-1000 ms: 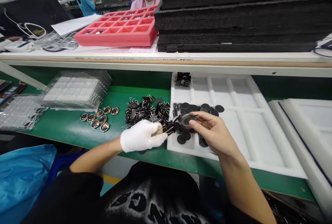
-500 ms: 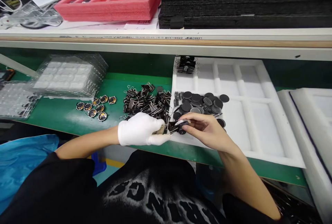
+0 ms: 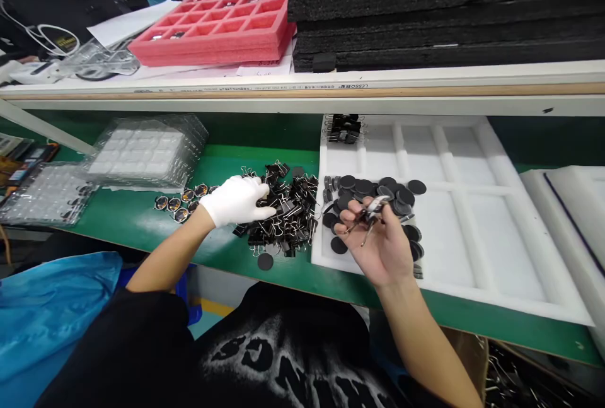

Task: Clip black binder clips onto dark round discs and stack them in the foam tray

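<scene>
Green bench point(image 3: 118, 222); white foam tray point(image 3: 447, 241) at 3 o'clock from pile of binder clips point(image 3: 288, 222). Gloved left hand point(image 3: 236, 200) has moved to pile's 9 o'clock edge, thumb and fingers parted, leaving right hand point(image 3: 385, 255) alone pinching clipped piece point(image 3: 373, 211) beside black discs point(image 3: 363, 187).

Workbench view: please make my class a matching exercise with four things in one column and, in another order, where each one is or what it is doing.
Column one
1. Pink foam tray with compartments
2. Heap of round black discs
3. White-gloved left hand
4. Bare right hand

Column two
A. At the pile of black binder clips
B. On the raised shelf
C. Palm up, holding a small wire-handled object
D. In the white foam tray

Right pairs: 1-B, 2-D, 3-A, 4-C
</scene>
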A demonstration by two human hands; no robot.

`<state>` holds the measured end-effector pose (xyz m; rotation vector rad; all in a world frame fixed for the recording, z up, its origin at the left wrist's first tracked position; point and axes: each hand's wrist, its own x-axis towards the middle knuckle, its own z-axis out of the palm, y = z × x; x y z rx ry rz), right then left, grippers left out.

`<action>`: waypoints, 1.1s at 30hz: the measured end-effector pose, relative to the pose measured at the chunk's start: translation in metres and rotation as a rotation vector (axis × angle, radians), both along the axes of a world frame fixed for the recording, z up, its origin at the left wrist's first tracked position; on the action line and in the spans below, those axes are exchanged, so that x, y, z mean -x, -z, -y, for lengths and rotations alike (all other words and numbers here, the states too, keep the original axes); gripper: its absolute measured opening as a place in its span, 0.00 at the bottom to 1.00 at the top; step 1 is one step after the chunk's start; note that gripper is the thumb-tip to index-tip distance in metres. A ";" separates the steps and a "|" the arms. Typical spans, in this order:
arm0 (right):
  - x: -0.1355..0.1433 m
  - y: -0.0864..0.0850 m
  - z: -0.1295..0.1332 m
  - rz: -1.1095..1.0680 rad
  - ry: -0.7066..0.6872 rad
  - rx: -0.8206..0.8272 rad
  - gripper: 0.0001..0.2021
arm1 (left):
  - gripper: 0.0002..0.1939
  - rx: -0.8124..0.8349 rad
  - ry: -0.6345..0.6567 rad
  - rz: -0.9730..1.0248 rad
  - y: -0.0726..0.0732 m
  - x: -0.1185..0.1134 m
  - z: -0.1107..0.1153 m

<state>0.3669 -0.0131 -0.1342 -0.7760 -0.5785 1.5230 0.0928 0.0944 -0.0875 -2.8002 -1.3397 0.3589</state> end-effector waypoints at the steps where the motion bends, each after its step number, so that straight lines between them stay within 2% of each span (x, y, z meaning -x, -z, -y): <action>1: 0.002 -0.001 0.000 -0.022 -0.022 0.037 0.12 | 0.22 -0.025 0.004 -0.029 0.002 -0.001 0.002; 3: 0.007 -0.002 0.002 -0.001 -0.057 0.088 0.11 | 0.19 -0.050 -0.007 -0.033 0.005 -0.001 0.004; 6: 0.015 0.000 0.004 0.170 -0.139 0.095 0.12 | 0.15 -0.067 -0.039 0.075 0.005 0.005 0.002; 9: 0.022 0.000 0.005 0.362 -0.187 -0.047 0.13 | 0.14 -0.051 -0.044 0.293 -0.002 0.011 0.003; 11: 0.027 -0.004 0.003 0.460 -0.207 -0.204 0.10 | 0.12 0.032 -0.022 0.479 -0.012 0.008 0.009; 13: 0.032 -0.009 0.000 0.512 -0.287 -0.332 0.09 | 0.11 0.165 0.030 0.595 -0.024 0.000 0.017; 15: 0.036 -0.014 -0.004 0.509 -0.366 -0.385 0.08 | 0.11 0.284 0.078 0.632 -0.033 -0.013 0.025; 17: 0.039 -0.015 -0.006 0.477 -0.368 -0.363 0.08 | 0.13 0.318 0.055 0.681 -0.036 -0.027 0.033; 19: 0.040 -0.013 -0.007 0.430 -0.308 -0.290 0.08 | 0.16 0.281 -0.036 0.776 -0.031 -0.040 0.039; 22: 0.037 -0.009 -0.005 0.339 -0.188 -0.193 0.09 | 0.14 0.140 -0.164 0.960 -0.015 -0.050 0.048; 24: 0.034 -0.008 -0.002 0.246 -0.136 -0.149 0.10 | 0.13 0.028 -0.200 1.030 -0.004 -0.051 0.055; 28: 0.033 -0.011 0.005 0.085 -0.122 -0.070 0.12 | 0.10 -0.012 -0.187 0.953 0.008 -0.054 0.071; 33: 0.042 -0.012 0.009 0.103 -0.096 -0.045 0.16 | 0.21 -0.048 -0.244 0.996 0.009 -0.070 0.084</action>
